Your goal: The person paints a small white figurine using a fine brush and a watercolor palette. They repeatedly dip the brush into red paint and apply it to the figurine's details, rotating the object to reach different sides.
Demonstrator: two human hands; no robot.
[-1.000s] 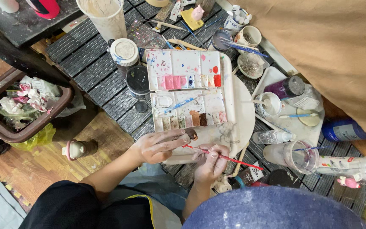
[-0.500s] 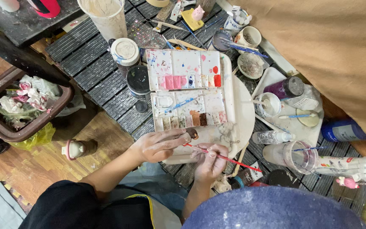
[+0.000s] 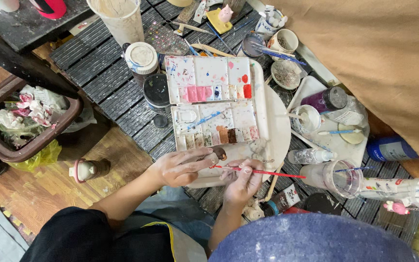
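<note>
Left hand [image 3: 178, 167] pinching small brown figurine [image 3: 217, 155]; right hand [image 3: 241, 182] gripping red-handled paintbrush [image 3: 263, 171], just below open 2-tray paint palette [image 3: 213, 104] on slatted table [image 3: 98, 77].

Left hand [image 3: 178, 167] pinching a small brown piece [image 3: 217, 155], right hand [image 3: 242, 180] gripping a red paintbrush [image 3: 263, 172], beside paint palette [image 3: 212, 104].

Both forearms bare from approx the elbow down, no watch, rings or gloves that I can see. Left hand [image 3: 178, 167] and right hand [image 3: 241, 182] both have paint smudges on the fingers, pinkish/reddish bits esp. on the right one. Upper body is in a black top w/ short sleeves, looks like plain fabric. There's a thin yellow trim line curving along the edge of the black garment near the lap. Below that, light grey-blue fabric, prob. trousers or an apron, can't tell which.
</note>
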